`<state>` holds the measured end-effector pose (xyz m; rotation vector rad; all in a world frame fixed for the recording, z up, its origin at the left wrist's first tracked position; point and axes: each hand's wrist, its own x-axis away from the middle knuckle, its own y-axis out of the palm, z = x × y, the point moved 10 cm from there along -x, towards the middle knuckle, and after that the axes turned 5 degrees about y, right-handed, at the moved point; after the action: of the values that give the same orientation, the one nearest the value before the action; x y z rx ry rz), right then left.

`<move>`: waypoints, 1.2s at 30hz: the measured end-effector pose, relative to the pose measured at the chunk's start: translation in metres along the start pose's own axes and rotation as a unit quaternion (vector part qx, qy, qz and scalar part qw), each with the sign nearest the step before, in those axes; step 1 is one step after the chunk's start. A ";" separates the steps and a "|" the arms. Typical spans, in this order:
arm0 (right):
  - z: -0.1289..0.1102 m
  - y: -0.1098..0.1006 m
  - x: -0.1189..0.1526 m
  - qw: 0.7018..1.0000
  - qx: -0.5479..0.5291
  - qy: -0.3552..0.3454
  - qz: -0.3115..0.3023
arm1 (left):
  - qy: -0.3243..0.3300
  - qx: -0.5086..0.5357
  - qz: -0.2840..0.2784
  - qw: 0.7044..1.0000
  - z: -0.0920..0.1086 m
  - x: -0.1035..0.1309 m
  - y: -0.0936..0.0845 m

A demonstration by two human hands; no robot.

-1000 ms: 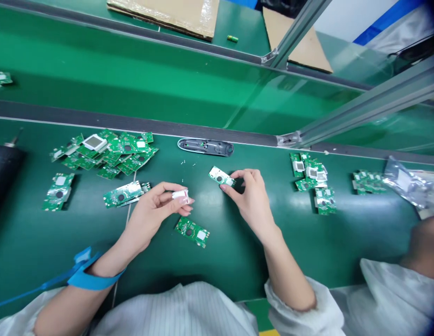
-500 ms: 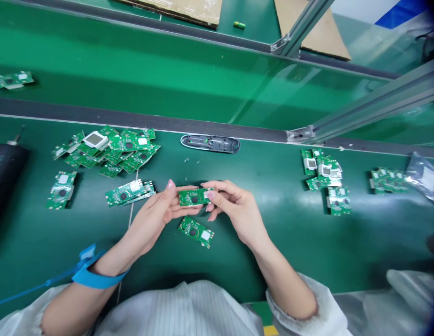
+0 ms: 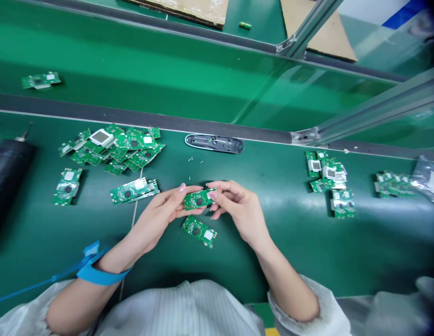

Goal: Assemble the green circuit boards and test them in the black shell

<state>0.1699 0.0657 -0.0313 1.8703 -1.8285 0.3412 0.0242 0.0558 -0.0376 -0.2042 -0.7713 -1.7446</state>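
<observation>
Between both hands a small green circuit board [image 3: 198, 199] is held above the mat, its black round chip facing up. My left hand [image 3: 169, 205] is closed on its left end, with fingers running behind it and a blue strap [image 3: 101, 276] around the wrist. My right hand [image 3: 236, 205] pinches the board's right end between thumb and fingers. Just below lies another circuit board [image 3: 200, 231] with a white square on it. To the left, a few stacked boards [image 3: 131, 190] lie near my left hand.
A heap of boards [image 3: 132, 147] lies at the back left, with a single board [image 3: 67, 186] before it. A black electric screwdriver [image 3: 11, 172] is at far left. A dark plastic shell [image 3: 215, 143] rests by the rail. More boards [image 3: 343, 204] and a plastic bag [image 3: 427, 179] lie right.
The view has shifted slightly, so everything sits a little further right. The held board is slightly more tilted; both hands keep their hold on it.
</observation>
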 end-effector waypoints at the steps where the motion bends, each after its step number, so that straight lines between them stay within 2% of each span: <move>1: -0.001 0.000 0.000 1.000 0.004 -0.006 0.003 | 0.001 -0.003 -0.007 1.000 0.000 0.000 0.001; 8: -0.012 0.003 0.007 0.997 0.034 -0.064 0.014 | 0.017 -0.008 -0.019 1.000 -0.001 -0.002 0.004; 14: -0.009 0.006 0.007 0.997 0.061 -0.052 -0.008 | 0.048 -0.027 -0.049 0.997 0.003 -0.004 0.004; 19: -0.011 0.006 0.007 0.995 0.076 -0.059 -0.009 | 0.067 -0.072 -0.039 0.994 0.001 -0.005 -0.001; 27: -0.013 0.005 0.008 0.995 0.063 -0.074 0.011 | 0.074 -0.025 -0.004 0.997 0.007 -0.002 0.001; 36: -0.011 0.009 0.009 0.994 0.073 -0.080 -0.014 | 0.094 -0.038 -0.007 0.995 0.011 0.000 -0.002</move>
<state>0.1631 0.0638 -0.0155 2.0750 -1.9246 0.3302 0.0201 0.0627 -0.0303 -0.0846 -0.5706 -1.7789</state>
